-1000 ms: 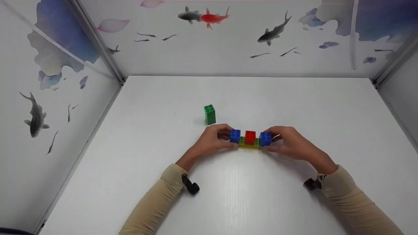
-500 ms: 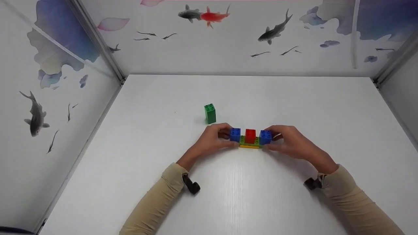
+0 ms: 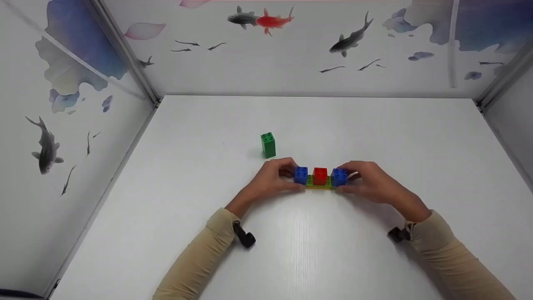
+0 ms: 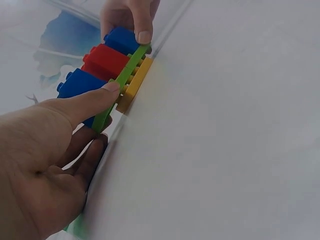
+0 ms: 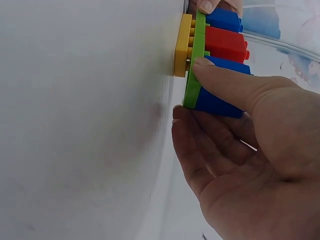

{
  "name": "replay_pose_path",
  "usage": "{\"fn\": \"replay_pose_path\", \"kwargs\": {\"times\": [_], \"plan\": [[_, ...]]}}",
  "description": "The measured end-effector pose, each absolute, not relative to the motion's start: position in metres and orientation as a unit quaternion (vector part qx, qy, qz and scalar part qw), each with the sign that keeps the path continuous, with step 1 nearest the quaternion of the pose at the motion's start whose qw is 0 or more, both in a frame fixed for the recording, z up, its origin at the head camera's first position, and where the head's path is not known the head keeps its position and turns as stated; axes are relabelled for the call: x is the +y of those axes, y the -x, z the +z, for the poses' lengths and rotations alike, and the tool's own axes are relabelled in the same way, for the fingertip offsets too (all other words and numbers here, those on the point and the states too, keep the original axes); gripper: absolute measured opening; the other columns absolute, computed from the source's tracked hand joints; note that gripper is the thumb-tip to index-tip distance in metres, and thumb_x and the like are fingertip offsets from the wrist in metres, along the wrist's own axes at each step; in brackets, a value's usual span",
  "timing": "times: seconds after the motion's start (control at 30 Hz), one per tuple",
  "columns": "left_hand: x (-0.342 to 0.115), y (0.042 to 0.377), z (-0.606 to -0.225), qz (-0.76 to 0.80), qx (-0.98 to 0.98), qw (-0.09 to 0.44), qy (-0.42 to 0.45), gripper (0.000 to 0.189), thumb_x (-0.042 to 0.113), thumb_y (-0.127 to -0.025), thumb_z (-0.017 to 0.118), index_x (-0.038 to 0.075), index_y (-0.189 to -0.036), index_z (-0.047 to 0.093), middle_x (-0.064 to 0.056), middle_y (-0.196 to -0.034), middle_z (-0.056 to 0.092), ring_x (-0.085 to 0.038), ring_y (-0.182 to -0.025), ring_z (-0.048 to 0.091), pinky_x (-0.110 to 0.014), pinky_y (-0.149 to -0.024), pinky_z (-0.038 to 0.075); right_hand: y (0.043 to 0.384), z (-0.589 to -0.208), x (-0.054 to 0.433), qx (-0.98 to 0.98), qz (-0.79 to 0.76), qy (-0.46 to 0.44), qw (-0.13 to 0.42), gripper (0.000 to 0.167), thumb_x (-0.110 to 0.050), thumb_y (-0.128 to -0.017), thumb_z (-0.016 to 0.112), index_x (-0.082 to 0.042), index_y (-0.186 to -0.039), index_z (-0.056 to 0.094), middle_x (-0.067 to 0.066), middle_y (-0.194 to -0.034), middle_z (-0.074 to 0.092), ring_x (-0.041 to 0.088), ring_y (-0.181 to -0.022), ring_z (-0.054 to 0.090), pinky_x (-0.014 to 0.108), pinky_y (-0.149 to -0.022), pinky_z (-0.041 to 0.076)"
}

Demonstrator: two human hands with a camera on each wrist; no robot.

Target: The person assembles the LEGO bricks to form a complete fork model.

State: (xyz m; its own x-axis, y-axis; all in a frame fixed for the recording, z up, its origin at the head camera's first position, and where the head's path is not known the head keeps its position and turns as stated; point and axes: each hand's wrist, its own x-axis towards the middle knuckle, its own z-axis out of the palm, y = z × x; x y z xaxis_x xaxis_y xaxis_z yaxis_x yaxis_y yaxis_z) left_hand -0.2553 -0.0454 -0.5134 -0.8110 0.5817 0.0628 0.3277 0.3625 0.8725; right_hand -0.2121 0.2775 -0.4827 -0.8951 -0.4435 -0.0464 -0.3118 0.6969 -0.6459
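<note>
A long light-green plate (image 3: pixel 310 181) carries a left blue brick (image 3: pixel 300 175), a red brick (image 3: pixel 320 176) and a right blue brick (image 3: pixel 339 177) in a row. Beneath its middle lies a flat yellow brick (image 4: pixel 136 85); both wrist views show yellow studs in a narrow gap under the plate (image 5: pixel 198 55). My left hand (image 3: pixel 272 179) grips the plate's left end, thumb on the near edge, fingers behind. At the other end my right hand (image 3: pixel 370 181) holds the plate the same way, its thumb just below the right blue brick. The far fingers are partly hidden.
A tall dark-green brick stack (image 3: pixel 268 146) stands upright on the white table (image 3: pixel 208 133), just beyond my left hand. White panels (image 3: pixel 266 75) with painted fish border the back and left of the table. Small black devices hang at both cuffs.
The plate with its bricks and both hands has come down slightly over the last half second, and less of the yellow brick shows in the head view. The dark-green stack stays put.
</note>
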Motion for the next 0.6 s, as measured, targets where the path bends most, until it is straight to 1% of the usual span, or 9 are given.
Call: {"fn": "replay_pose_path", "kwargs": {"times": [0.4, 0.6], "plan": [[-0.0436, 0.2538, -0.5119, 0.485, 0.821, 0.128, -0.273, 0.033, 0.021, -0.085, 0.095, 0.019, -0.110, 0.074, 0.004, -0.108, 0.076, -0.012, -0.101, 0.069, -0.030, -0.098, 0.061, 0.2110, -0.4810, 0.2788, 0.912, -0.333, 0.217, 0.102, 0.045, -0.010, -0.093, 0.086, -0.004, -0.136, 0.071, 0.012, -0.129, 0.076, 0.031, -0.116, 0.074, 0.052, -0.102, 0.062], [-0.0420, 0.2520, -0.5083, 0.473, 0.828, 0.127, -0.273, 0.030, 0.019, -0.085, 0.095, 0.018, -0.107, 0.076, 0.004, -0.105, 0.077, -0.011, -0.101, 0.070, -0.028, -0.099, 0.061, 0.2103, -0.4843, 0.2772, 0.913, -0.334, 0.215, 0.095, 0.047, -0.005, -0.093, 0.084, -0.004, -0.137, 0.067, 0.012, -0.129, 0.074, 0.031, -0.116, 0.073, 0.049, -0.100, 0.063]]}}
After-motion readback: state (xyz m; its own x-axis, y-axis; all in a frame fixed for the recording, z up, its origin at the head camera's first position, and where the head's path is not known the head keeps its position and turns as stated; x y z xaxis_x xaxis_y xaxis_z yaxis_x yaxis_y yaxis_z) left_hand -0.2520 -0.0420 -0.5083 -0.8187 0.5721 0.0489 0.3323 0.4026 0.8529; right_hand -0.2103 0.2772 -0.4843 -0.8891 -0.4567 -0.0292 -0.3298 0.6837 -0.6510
